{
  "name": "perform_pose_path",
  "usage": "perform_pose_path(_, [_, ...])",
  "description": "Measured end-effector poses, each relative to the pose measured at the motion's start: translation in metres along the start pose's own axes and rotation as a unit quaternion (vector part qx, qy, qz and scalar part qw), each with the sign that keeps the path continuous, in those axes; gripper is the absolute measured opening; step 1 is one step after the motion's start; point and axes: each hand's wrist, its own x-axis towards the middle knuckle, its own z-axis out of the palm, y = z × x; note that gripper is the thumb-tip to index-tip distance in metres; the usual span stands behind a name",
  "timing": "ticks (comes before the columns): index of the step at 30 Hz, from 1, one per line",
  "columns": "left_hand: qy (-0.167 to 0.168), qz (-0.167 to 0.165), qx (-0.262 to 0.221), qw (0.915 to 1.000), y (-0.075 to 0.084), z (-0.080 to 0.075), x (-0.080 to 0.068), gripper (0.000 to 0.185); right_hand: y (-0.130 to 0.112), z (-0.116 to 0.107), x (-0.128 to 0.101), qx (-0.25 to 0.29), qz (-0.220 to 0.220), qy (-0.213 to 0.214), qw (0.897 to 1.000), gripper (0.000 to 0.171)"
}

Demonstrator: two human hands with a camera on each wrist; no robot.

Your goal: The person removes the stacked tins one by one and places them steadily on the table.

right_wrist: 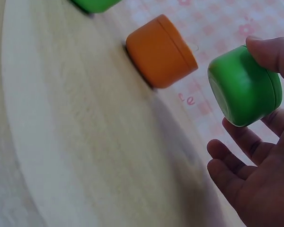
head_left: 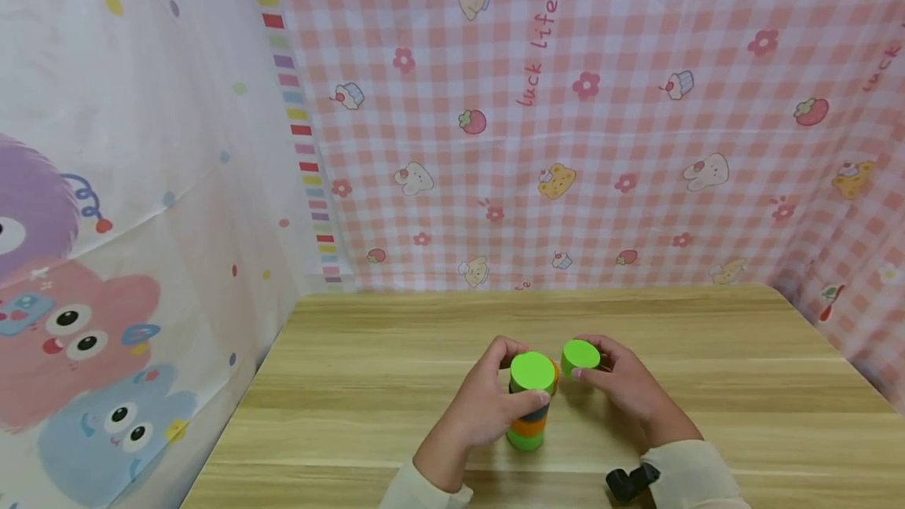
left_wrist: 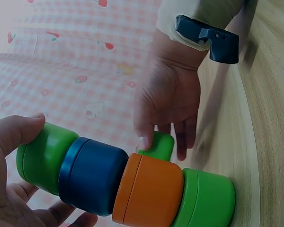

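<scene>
A stack of four short plastic cylinders, green at the base, then orange, then dark blue, then green on top, stands upright on the pale wooden table, towards six o'clock of the tabletop near the person. The left hand grasps its upper part, with the thumb across the top green piece and the fingers curled round the far side. At the stack's two o'clock the right hand pinches a single green plastic cylinder between thumb and fingertips. It is lifted off the wood and slightly tilted, close to the stack's top but apart from it. A loose orange plastic cylinder sits on the table just behind the stack, at about one o'clock. A black wrist-mounted device sits on the right sleeve. A pink checked cloth with cartoon animals hangs at twelve o'clock, and a white sheet with cartoon monsters at nine. As I judge it, handling the held piece well calls for levelling it so its flat face is parallel to the stack's top. The left grip should keep the tall column from leaning, with the thumb kept off the top face. The column is narrow, so a sideways nudge could tip it.
</scene>
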Motion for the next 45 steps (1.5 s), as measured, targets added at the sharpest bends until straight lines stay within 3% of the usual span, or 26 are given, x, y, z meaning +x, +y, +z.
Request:
perform_pose_path(7, [0.001,0.002,-0.003,1.0000,0.000,0.000,-0.001,0.046,0.010,0.000,0.000,0.017,0.032,0.000,0.999,0.059])
perform_pose_path(18, [0.003,0.002,-0.009,1.0000,0.000,0.000,-0.001,0.047,0.016,0.001,0.002,0.037,0.033,-0.001,0.999,0.059])
perform_pose_path(33, [0.001,-0.005,-0.002,1.0000,0.000,0.000,0.001,0.047,0.017,0.000,0.003,0.011,0.056,-0.007,0.998,0.061])
perform_pose_path(45, [0.000,-0.004,-0.005,1.0000,0.001,0.000,0.000,0.046,0.016,-0.001,0.000,-0.030,0.045,-0.004,0.999,0.062])
